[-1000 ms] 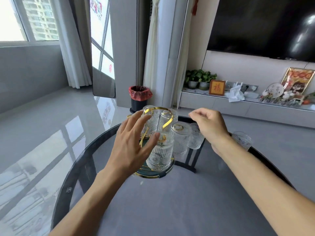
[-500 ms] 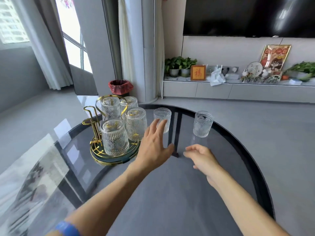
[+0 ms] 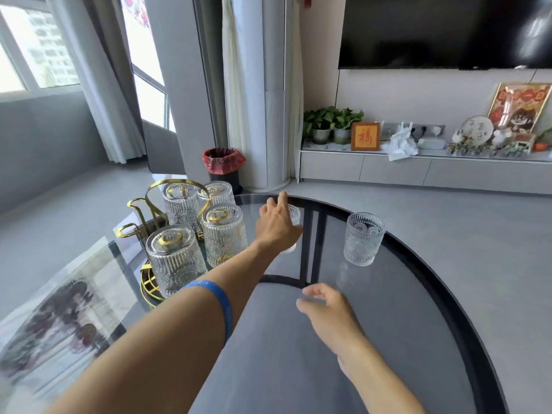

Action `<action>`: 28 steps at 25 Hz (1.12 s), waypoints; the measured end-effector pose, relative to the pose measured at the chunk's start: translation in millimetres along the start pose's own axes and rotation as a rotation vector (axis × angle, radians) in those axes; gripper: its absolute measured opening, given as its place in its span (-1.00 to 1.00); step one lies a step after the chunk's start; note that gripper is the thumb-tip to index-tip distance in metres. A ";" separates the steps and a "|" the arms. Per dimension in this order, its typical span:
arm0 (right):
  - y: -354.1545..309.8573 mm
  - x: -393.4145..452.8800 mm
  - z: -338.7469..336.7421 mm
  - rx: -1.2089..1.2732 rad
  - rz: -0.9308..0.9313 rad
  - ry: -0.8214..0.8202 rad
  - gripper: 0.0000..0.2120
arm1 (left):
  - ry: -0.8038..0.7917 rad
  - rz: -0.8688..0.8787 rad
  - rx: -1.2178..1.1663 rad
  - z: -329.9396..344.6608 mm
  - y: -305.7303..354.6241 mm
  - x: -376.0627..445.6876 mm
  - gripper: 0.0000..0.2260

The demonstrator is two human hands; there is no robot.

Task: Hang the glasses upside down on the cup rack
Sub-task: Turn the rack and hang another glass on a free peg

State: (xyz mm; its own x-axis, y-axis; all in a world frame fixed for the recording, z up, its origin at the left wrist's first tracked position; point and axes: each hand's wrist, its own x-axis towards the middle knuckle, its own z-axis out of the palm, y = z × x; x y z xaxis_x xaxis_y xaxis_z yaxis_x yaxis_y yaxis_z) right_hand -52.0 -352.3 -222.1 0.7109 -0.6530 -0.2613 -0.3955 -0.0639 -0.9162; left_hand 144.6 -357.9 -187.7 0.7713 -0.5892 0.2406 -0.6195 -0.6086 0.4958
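Observation:
A gold wire cup rack on a round dark tray stands at the table's left. Several ribbed glasses hang upside down on it, and two gold pegs on its left side are bare. My left hand reaches past the rack and lies against an upright glass, its fingers straight and the thumb in front of the glass; the hand hides most of it. A second upright glass stands alone to the right. My right hand hovers low over the table near me, fingers loosely curled, holding nothing.
The round glass table has a black rim and dark bars beneath it. On the floor beyond the rack stands a bin with a red liner. A low white shelf with plants and ornaments runs along the far wall.
My left hand has left the rack and stretched forward to the nearer upright glass. My right hand has drawn back toward me and dropped lower.

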 end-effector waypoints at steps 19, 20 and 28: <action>-112.2 -70.1 72.6 0.880 -0.224 0.052 -0.63 | 0.088 0.289 -0.199 -192.5 -45.1 -182.2 -0.33; -128.0 -76.7 85.1 0.767 -0.319 0.097 -0.60 | 0.113 0.304 -0.136 -206.1 -54.2 -181.4 -0.29; -231.3 -60.9 135.6 -0.180 -0.832 0.064 -0.67 | 0.363 0.041 -0.419 -269.1 -143.7 -148.0 -0.28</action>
State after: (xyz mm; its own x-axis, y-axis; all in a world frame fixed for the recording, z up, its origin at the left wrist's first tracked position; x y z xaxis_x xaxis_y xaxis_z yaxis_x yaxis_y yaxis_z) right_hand 75.0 -195.4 -35.4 0.7786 -0.3813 0.4983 0.1507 -0.6573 -0.7384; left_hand 158.7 -40.2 -70.0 0.7941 -0.3420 0.5024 -0.5968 -0.2819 0.7513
